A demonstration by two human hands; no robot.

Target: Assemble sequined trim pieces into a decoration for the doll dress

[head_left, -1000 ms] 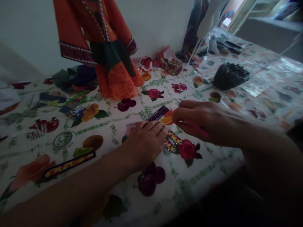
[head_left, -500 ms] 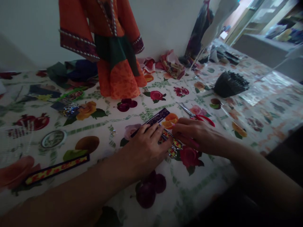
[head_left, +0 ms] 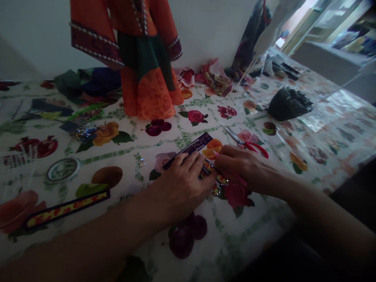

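My left hand [head_left: 183, 184] lies palm down with its fingers stretched out over a dark purple strip [head_left: 194, 145] edged with small pearly beads. Beside that strip, partly under the same hand, is a yellow-and-red patterned piece [head_left: 219, 184] rimmed with shiny beads. At its edge, my right hand [head_left: 243, 162] is closed in a pinch around a slim pink tool, mostly hidden by the fingers. Just beyond the right hand rest red-handled scissors [head_left: 255, 148]. A finished-looking yellow-and-red strip with a dark border [head_left: 69, 209] lies apart at the left.
An orange and green garment [head_left: 151, 92] stands at the back. Bead strings [head_left: 19, 168], a round dish [head_left: 63, 169] and loose beads on dark cloth [head_left: 84, 131] lie at left. A black container [head_left: 289, 103] stands at right; fabric scraps [head_left: 216, 78] lie by the wall.
The view has shifted slightly. My right hand stays pinched by the beaded piece, with small finger movement; my left hand keeps its place on the strip.
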